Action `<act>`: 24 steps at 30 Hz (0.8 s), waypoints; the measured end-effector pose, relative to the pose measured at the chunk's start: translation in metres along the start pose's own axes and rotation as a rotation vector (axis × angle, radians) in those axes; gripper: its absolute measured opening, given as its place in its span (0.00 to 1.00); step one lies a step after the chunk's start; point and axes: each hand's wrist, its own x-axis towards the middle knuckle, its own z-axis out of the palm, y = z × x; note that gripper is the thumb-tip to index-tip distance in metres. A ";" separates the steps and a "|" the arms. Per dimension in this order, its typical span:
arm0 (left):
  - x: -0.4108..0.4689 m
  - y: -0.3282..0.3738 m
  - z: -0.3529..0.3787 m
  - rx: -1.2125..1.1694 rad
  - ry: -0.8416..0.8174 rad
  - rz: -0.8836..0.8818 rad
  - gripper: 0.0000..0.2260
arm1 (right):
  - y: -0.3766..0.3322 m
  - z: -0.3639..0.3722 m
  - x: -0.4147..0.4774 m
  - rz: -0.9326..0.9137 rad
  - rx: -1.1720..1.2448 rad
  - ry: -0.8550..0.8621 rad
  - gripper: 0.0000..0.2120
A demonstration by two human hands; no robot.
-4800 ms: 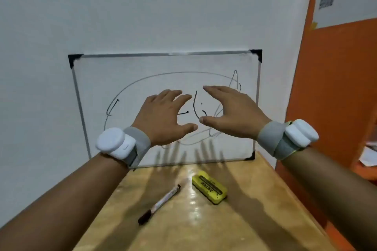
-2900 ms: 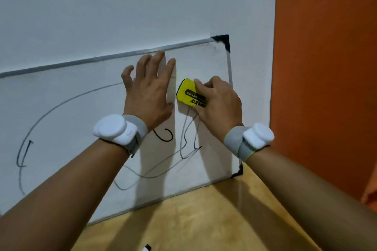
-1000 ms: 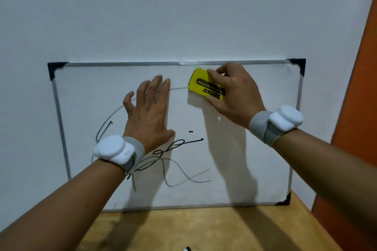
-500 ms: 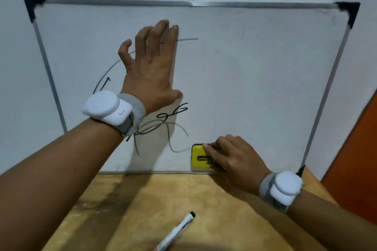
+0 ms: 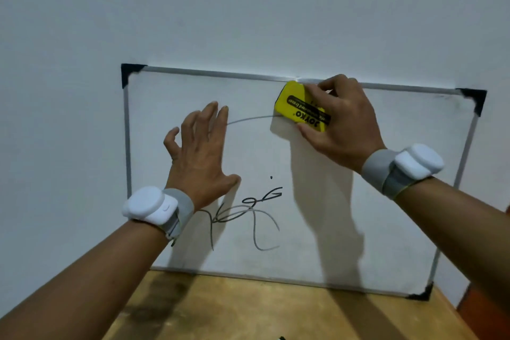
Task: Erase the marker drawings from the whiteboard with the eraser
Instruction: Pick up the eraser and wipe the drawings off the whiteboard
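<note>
The whiteboard [image 5: 386,201] leans upright against the wall on the wooden table. My right hand [image 5: 339,127] grips the yellow eraser [image 5: 299,107] and presses it flat on the board just under the top edge, near the middle. A thin grey curved line [image 5: 248,119] runs left from the eraser to my left hand [image 5: 200,154], which lies flat on the board with fingers spread. Below it are dark scribbles and grey loops [image 5: 248,215] and a small dot [image 5: 271,177]. The board's right half is wiped white.
The wooden table [image 5: 248,312] runs below the board. A plain white wall [image 5: 248,8] stands behind it. An orange surface [image 5: 488,312] shows at the lower right corner. A black marker tip [image 5: 281,337] peeks in at the bottom edge.
My right hand has carried the eraser from the board's bottom edge up to the top edge. The lower right grey lines are gone. My left hand stays flat on the board.
</note>
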 end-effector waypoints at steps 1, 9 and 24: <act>0.001 -0.003 0.002 0.001 0.004 0.001 0.56 | -0.005 0.007 0.003 -0.022 0.003 -0.007 0.27; 0.004 -0.009 0.012 -0.006 0.057 0.018 0.56 | -0.036 0.060 -0.075 -0.234 0.041 -0.185 0.27; -0.006 -0.018 0.007 -0.009 0.053 0.024 0.54 | -0.038 0.056 -0.124 -0.300 0.051 -0.328 0.24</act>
